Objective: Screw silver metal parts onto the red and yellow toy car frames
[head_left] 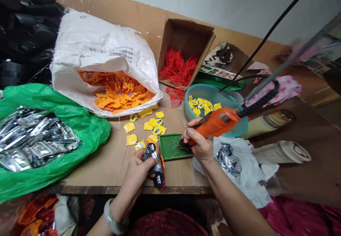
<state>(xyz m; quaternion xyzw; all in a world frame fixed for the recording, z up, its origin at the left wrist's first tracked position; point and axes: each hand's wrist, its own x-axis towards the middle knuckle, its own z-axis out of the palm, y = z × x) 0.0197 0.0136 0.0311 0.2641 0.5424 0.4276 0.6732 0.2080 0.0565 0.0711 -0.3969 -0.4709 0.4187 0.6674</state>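
Observation:
My left hand [139, 172] is closed around a small black, red and yellow toy-like part [155, 165] near the front edge of the cardboard sheet [112, 161]. My right hand [198, 144] grips an orange electric screwdriver [217, 123], whose tip points down onto a green screw tray [170, 147]. A black cable runs from the tool up to the right. Several yellow tags [149, 127] lie scattered on the cardboard just beyond both hands.
A white sack of orange parts [117, 90] lies at the back left, a green bag of silver packets [39, 140] at left. A cardboard box of red parts [178, 63], a teal bowl [197, 92] with yellow tags, a bottle [269, 122] and white plastic [245, 172] sit right.

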